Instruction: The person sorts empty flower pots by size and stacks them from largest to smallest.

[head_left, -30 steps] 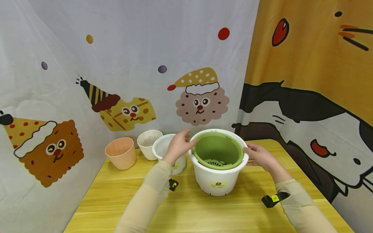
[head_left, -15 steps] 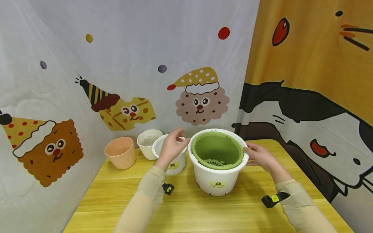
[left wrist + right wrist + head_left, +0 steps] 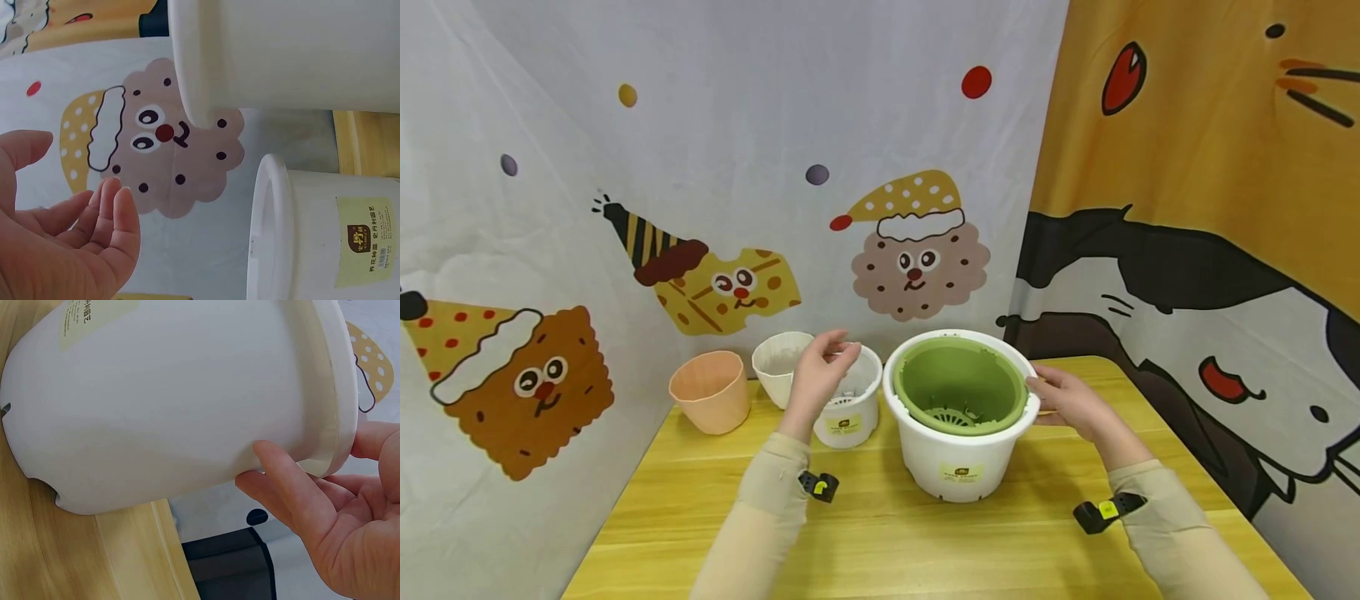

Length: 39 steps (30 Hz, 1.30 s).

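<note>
A large white flowerpot [image 3: 925,458] with a yellow label stands on the table, and a green flowerpot [image 3: 958,375] sits inside it. At its right rim, my right hand [image 3: 1067,404] holds on, thumb at the lip and fingers against the outer wall below, as the right wrist view shows. My left hand [image 3: 816,379] hovers over a smaller white flowerpot [image 3: 846,427], hiding part of its left side. Nothing is in that hand; in the left wrist view its fingers [image 3: 125,225] are loosely bent and apart from both white pots.
To the left stand a peach flowerpot [image 3: 709,404] and a cream flowerpot [image 3: 767,358], the latter partly behind my left hand. All rest toward the back of a wooden table [image 3: 917,550]. A printed cloth [image 3: 737,125] hangs close behind them.
My left hand has moved left, away from the large white pot's rim, uncovering more of the smaller white pot. The right hand has stayed at the rim.
</note>
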Available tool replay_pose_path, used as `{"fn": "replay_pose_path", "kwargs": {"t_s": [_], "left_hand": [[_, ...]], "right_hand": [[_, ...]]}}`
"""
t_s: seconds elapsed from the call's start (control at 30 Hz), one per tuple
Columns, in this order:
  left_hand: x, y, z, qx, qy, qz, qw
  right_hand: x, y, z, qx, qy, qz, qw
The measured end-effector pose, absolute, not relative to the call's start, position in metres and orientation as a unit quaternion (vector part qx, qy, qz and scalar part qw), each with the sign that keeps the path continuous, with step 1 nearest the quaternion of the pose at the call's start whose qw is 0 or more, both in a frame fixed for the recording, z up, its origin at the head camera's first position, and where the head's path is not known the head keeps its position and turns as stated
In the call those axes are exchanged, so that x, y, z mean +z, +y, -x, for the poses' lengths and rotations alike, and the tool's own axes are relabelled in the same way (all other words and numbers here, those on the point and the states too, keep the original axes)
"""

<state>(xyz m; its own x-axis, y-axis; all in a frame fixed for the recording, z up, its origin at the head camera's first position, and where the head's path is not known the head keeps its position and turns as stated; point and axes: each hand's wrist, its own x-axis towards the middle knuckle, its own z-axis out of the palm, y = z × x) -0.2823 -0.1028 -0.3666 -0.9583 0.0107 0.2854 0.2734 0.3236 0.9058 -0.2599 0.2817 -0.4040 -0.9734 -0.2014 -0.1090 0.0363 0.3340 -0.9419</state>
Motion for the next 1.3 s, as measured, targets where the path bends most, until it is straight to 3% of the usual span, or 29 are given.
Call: {"fn": "replay_pose_path", "kwargs": {"t_s": [1.3], "left_hand": [[-0.414,-0.166,0.295,-0.652,-0.745,-0.055,0.128]], "right_hand": [[-0.406,0.281,0.261,-0.579,0.808,0.045,0.098]]}}
